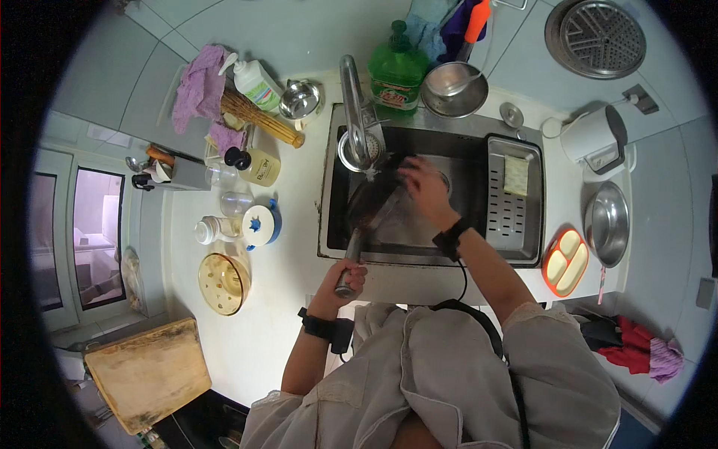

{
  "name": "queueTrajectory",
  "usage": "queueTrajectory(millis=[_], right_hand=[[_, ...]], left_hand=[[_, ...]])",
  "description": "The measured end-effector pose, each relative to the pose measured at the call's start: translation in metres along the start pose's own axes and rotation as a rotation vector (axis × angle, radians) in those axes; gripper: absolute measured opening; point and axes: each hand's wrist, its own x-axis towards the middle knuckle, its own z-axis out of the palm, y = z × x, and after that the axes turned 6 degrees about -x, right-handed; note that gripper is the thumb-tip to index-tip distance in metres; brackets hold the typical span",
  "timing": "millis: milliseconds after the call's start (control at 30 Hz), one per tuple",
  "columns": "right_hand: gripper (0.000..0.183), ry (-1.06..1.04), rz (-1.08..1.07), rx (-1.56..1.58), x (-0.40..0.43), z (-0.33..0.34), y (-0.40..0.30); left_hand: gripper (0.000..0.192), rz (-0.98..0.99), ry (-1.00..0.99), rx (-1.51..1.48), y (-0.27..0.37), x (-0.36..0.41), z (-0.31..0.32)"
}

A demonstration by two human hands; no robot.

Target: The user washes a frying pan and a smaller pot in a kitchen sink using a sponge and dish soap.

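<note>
My left hand is closed around the metal handle of a dark pan, which is tilted inside the stainless steel sink. Above the pan's far end stands the chrome faucet, and white water splashes just under its spout. My right hand is blurred by motion at the pan's right side. Its fingers are spread and bent, and I cannot tell whether anything is in them. Both wrists wear black bands.
A perforated drain tray with a pale sponge fills the sink's right end. Behind stand a green detergent bottle and a metal pot. On the left are an amber glass bowl, a lidded cup and a soap bottle.
</note>
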Motion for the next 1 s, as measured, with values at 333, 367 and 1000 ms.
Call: queueTrajectory(millis=[333, 367, 1000], right_hand=[[0.021, -0.167, -0.525, -0.095, -0.026, -0.002, -0.032], [0.022, -0.136, -0.419, -0.065, -0.023, 0.003, -0.022], [0.027, -0.124, -0.114, -0.164, 0.012, -0.012, 0.040]], left_hand=[[0.017, -0.066, 0.116, 0.233, 0.014, 0.004, -0.047], [0.016, -0.047, 0.180, 0.315, 0.014, 0.004, -0.046], [0.020, 0.199, 0.295, 1.103, -0.005, 0.023, -0.075]])
